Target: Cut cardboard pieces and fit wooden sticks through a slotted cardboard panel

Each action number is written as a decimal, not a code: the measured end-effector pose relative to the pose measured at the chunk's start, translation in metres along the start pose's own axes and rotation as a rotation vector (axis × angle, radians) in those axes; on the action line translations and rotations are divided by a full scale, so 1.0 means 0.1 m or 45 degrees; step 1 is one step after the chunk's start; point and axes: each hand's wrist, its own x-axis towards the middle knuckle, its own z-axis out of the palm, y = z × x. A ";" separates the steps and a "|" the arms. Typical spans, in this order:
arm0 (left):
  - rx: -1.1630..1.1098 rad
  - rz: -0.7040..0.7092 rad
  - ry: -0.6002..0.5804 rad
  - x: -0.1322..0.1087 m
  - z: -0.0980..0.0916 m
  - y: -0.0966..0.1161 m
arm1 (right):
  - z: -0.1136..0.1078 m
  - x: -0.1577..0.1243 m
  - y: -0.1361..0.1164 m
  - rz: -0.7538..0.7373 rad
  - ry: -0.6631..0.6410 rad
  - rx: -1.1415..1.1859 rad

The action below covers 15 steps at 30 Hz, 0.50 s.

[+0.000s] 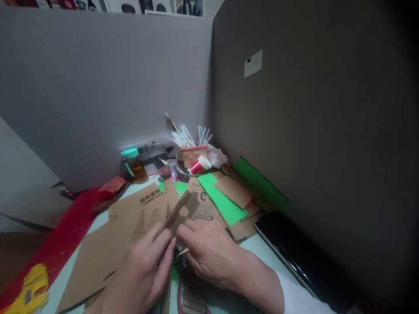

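Note:
A strip of corrugated cardboard with bare ridges and a small paler patch is held up at a slant over the table. My left hand is closed around its lower left edge, thumb and fingers pressed together. My right hand is closed too, fingertips against the strip's lower right edge; what it pinches is hidden behind the fingers. Between both hands a thin pale stick pokes out. Beneath lies a large flat cardboard sheet with dark print. Another ridged cardboard piece sits below my right wrist.
A yellow glue gun is at the lower left, near a red cloth. Green sheets and cardboard scraps lie to the right, beside a black glossy case. At the back stand a lidded jar, a paper cup and a box of sticks.

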 end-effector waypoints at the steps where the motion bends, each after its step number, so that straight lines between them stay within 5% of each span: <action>1: -0.003 0.003 0.003 0.00 0.01 0.00 | 0.01 0.00 -0.01 0.009 0.010 -0.015; 7: 0.133 0.027 0.190 -0.05 0.10 0.02 | 0.08 -0.04 -0.10 0.079 0.048 -0.052; 15: 0.370 0.082 0.254 -0.18 0.26 -0.07 | 0.05 -0.01 -0.20 0.202 -0.018 -0.076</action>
